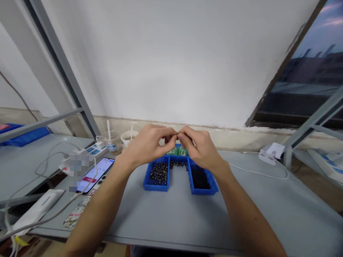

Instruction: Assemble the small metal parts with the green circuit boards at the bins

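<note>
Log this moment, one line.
left bare hand, right bare hand: pinching close together; tiny item: too small to identify; nearby: blue rectangular plastic bins

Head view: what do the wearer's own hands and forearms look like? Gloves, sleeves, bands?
Left hand and right hand are bare, ungloved. Left forearm and right forearm show no sleeve, watch or band. No rings visible; some fingers are partly hidden.

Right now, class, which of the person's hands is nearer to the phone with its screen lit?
Left. The phone lies off to the person's left; the left hand is raised between it and the right hand, which is farther away.
</note>
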